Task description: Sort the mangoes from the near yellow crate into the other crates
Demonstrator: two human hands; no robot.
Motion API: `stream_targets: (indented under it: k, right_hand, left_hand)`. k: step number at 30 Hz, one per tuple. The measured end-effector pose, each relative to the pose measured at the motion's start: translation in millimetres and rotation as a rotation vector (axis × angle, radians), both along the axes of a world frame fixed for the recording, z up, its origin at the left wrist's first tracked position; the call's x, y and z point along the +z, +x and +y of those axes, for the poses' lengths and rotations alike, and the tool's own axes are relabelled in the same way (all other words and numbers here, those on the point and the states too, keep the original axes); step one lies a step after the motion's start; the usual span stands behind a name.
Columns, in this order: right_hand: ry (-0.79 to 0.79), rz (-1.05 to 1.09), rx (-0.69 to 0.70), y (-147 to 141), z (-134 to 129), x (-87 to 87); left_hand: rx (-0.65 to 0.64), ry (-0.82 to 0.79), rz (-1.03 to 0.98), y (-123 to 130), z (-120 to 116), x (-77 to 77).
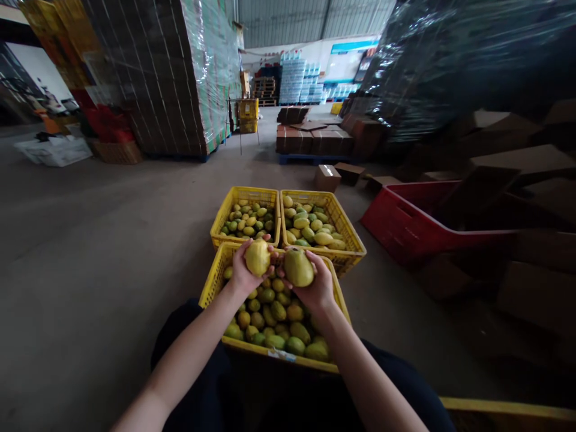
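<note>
My left hand (243,267) is wrapped around a rounded yellow papaya-like fruit (258,258). In my right hand (320,285) is a larger yellow-green papaya-like fruit (299,267), its dark stem end facing up. Both fruits are held side by side, a small gap between them, above the nearest yellow crate (210,283). That crate holds many green and yellow fruits (279,311), partly hidden by my hands and forearms. Behind it stand two more yellow crates of fruit, the left crate (221,211) with smaller pieces and the right crate (353,233) with longer, paler ones.
A red bin (396,225) with cardboard stands at right, beside piled cartons (517,162). A small box (327,178) lies on the floor beyond the crates. Wrapped pallet stacks (211,72) rise at left and right. Another yellow crate edge (508,407) shows at lower right.
</note>
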State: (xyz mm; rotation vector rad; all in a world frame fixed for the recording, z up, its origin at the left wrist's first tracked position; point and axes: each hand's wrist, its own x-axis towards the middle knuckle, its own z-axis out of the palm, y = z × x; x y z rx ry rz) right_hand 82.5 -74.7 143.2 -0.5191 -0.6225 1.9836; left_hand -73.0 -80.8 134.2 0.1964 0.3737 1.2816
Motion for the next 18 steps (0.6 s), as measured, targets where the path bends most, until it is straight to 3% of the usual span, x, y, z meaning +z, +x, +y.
stream_targets:
  k: [7,13,16,18]
  right_hand:
    - [-0.089,0.068,0.024,-3,3,-7.0]
    - [-0.169,0.051,-0.061,0,5,-7.6]
    - [-0.179,0.111,-0.121,9,9,-3.6]
    - [-0.180,0.157,-0.177,19,12,0.5]
  left_hand:
    - [0.013,-0.037,0.009,7,4,-1.3]
    - [0.026,-0.044,0.004,-11,5,0.6]
    - [0.036,0.004,0.140,-23,11,0.8]
    - [-0.042,0.031,0.346,-26,14,-5.4]
